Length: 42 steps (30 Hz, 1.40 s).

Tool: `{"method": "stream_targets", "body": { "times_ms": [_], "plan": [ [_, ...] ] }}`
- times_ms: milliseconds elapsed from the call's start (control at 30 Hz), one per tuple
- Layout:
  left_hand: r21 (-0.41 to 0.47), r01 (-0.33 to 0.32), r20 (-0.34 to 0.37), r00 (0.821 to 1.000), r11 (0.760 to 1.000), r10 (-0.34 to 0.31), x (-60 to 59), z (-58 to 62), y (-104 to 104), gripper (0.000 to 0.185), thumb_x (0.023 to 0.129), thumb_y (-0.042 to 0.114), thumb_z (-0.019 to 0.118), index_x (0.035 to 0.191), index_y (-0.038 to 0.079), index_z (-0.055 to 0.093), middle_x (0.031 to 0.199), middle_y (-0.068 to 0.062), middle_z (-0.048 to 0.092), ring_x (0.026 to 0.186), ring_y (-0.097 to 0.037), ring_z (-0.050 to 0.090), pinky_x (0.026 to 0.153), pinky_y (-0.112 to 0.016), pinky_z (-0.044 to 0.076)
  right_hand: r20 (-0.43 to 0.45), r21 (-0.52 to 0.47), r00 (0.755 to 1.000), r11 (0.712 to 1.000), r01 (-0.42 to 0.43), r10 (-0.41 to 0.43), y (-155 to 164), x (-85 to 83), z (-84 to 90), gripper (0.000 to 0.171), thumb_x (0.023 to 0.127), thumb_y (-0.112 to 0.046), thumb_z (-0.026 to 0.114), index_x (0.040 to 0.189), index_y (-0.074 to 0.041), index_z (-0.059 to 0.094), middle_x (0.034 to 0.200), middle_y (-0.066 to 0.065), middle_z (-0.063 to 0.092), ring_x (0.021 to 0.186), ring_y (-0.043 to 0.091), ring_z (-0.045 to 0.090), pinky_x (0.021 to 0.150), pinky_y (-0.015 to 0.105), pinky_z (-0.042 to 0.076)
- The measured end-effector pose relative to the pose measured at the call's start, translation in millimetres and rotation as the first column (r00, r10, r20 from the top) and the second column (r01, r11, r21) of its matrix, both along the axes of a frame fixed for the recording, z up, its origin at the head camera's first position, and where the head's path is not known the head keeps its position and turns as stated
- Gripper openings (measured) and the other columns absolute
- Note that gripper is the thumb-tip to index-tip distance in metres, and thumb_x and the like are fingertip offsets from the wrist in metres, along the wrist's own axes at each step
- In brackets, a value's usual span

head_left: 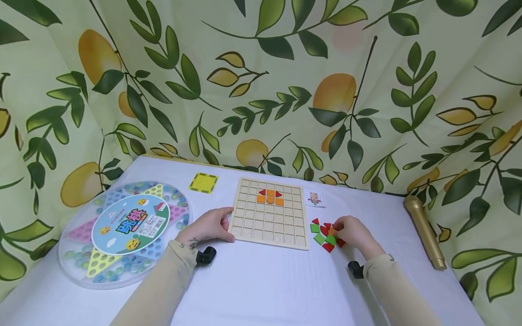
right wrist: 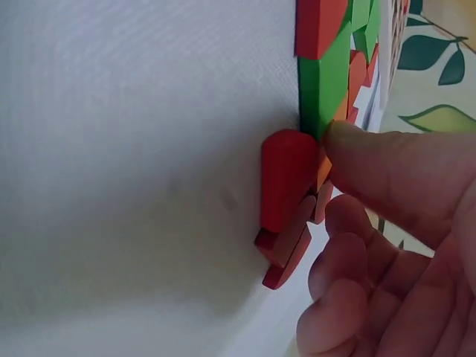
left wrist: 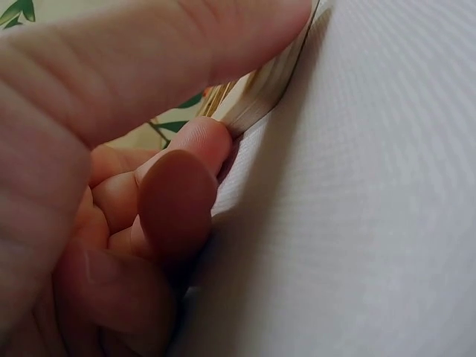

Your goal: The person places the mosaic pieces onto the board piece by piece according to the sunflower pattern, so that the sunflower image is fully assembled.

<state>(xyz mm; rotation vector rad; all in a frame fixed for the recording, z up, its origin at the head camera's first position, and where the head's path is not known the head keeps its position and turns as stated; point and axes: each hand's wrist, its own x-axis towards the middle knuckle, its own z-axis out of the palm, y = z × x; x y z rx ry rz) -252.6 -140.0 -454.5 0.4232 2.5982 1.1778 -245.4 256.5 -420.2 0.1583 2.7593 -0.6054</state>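
Note:
A square wooden grid board (head_left: 267,222) lies on the table, with orange and red pieces (head_left: 270,196) set in its upper cells. My left hand (head_left: 208,224) rests against the board's left edge, thumb near the front corner (left wrist: 256,104). To the right of the board is a loose pile of red and green pieces (head_left: 322,235). Over that pile my right hand (head_left: 354,233) pinches an orange piece (right wrist: 325,167) among the others. A green piece (right wrist: 323,82) and a rounded red piece (right wrist: 286,178) lie by the thumb; part of the orange piece is hidden.
A small pattern card (head_left: 315,198) lies right of the board. To the left are a yellow square frame (head_left: 203,183) and a large round Chinese checkers set (head_left: 130,226) with marbles. A gold cylinder (head_left: 424,233) stands at the right edge; a leaf-print curtain (head_left: 285,113) hangs behind.

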Motion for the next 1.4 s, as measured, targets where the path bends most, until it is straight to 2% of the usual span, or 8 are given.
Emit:
{"method": "stream_targets", "body": {
  "times_ms": [167, 267, 467, 667, 867, 1067, 1200, 1400],
  "plan": [
    [0.009, 0.000, 0.000, 1.000, 1.000, 0.000, 0.4, -0.9, 0, 0.093, 0.058, 0.015, 0.087, 0.137, -0.001, 0.041, 0.066, -0.001, 0.051, 0.059, -0.013, 0.046, 0.069, -0.027, 0.038, 0.001, 0.025, 1.000, 0.999, -0.029, 0.029, -1, 0.3, -1.8, 0.021, 0.082, -0.008, 0.065, 0.102, 0.000, 0.066, 0.089, 0.010, 0.060, 0.074, 0.020, 0.051, 0.069, 0.034, 0.049],
    [0.017, -0.002, 0.008, 1.000, 1.000, 0.001, 0.5, -1.3, 0, 0.093, 0.058, 0.015, 0.086, 0.137, -0.001, 0.041, 0.066, -0.001, 0.051, 0.059, -0.014, 0.046, 0.068, -0.027, 0.038, 0.009, 0.020, 1.000, 1.000, -0.014, 0.013, -2, 0.1, -3.4, 0.022, 0.082, -0.008, 0.065, 0.102, 0.001, 0.064, 0.088, 0.010, 0.058, 0.074, 0.021, 0.051, 0.067, 0.032, 0.049],
    [0.015, 0.003, 0.004, 1.000, 1.000, -0.003, 0.4, -1.3, 0, 0.092, 0.058, 0.015, 0.087, 0.136, -0.001, 0.041, 0.065, -0.001, 0.051, 0.058, -0.014, 0.046, 0.069, -0.028, 0.038, 0.015, -0.066, 0.999, 0.997, 0.034, -0.033, -2, -0.8, -6.8, 0.014, 0.079, -0.007, 0.065, 0.089, -0.002, 0.056, 0.081, 0.010, 0.054, 0.070, 0.021, 0.050, 0.061, 0.027, 0.046],
    [0.008, 0.005, 0.011, 1.000, 1.000, -0.005, -0.5, -1.2, 0, 0.093, 0.058, 0.017, 0.087, 0.137, 0.000, 0.041, 0.065, -0.001, 0.052, 0.059, -0.014, 0.046, 0.069, -0.028, 0.038, 0.023, -0.126, 1.000, 0.992, 0.024, -0.022, -10, -4.7, 13.7, 0.015, 0.079, -0.010, 0.067, 0.084, -0.004, 0.055, 0.077, 0.009, 0.055, 0.067, 0.021, 0.050, 0.060, 0.029, 0.045],
    [-0.002, 0.014, -0.007, 1.000, 1.000, -0.014, -2.1, -0.9, 0, 0.093, 0.058, 0.017, 0.086, 0.137, -0.001, 0.040, 0.065, -0.001, 0.052, 0.058, -0.013, 0.046, 0.068, -0.027, 0.038, -0.075, -0.217, 0.997, 0.975, -0.049, 0.033, -52, -24.1, 30.2, 0.012, 0.083, -0.007, 0.063, 0.093, -0.002, 0.060, 0.085, 0.010, 0.059, 0.074, 0.022, 0.053, 0.064, 0.032, 0.048],
    [0.005, 0.003, 0.009, 1.000, 1.000, -0.003, -2.2, -2.0, 0, 0.094, 0.058, 0.016, 0.087, 0.137, -0.001, 0.040, 0.066, -0.001, 0.052, 0.058, -0.014, 0.046, 0.067, -0.027, 0.038, -0.170, -0.279, 0.980, 0.948, -0.152, 0.107, -108, -46.6, 17.8, 0.007, 0.084, -0.001, 0.061, 0.091, -0.002, 0.064, 0.088, 0.009, 0.061, 0.077, 0.020, 0.054, 0.067, 0.028, 0.047],
    [0.012, -0.009, 0.026, 1.000, 1.000, 0.009, -1.7, -2.8, 0, 0.094, 0.058, 0.016, 0.087, 0.138, 0.001, 0.040, 0.066, -0.002, 0.052, 0.059, -0.015, 0.047, 0.067, -0.028, 0.038, -0.223, -0.242, 0.962, 0.947, -0.213, 0.159, -134, -58.9, 6.5, 0.006, 0.083, 0.000, 0.062, 0.087, -0.004, 0.066, 0.087, 0.007, 0.061, 0.079, 0.020, 0.052, 0.070, 0.029, 0.045],
    [0.015, -0.002, 0.011, 1.000, 1.000, 0.002, -1.4, -2.2, 0, 0.093, 0.057, 0.016, 0.087, 0.137, 0.000, 0.041, 0.065, -0.002, 0.052, 0.058, -0.015, 0.046, 0.068, -0.028, 0.038, -0.234, -0.180, 0.952, 0.953, -0.242, 0.198, -152, -66.6, -1.1, 0.009, 0.083, 0.002, 0.061, 0.083, -0.005, 0.066, 0.085, 0.006, 0.062, 0.080, 0.019, 0.052, 0.075, 0.031, 0.045]
  ]
}}
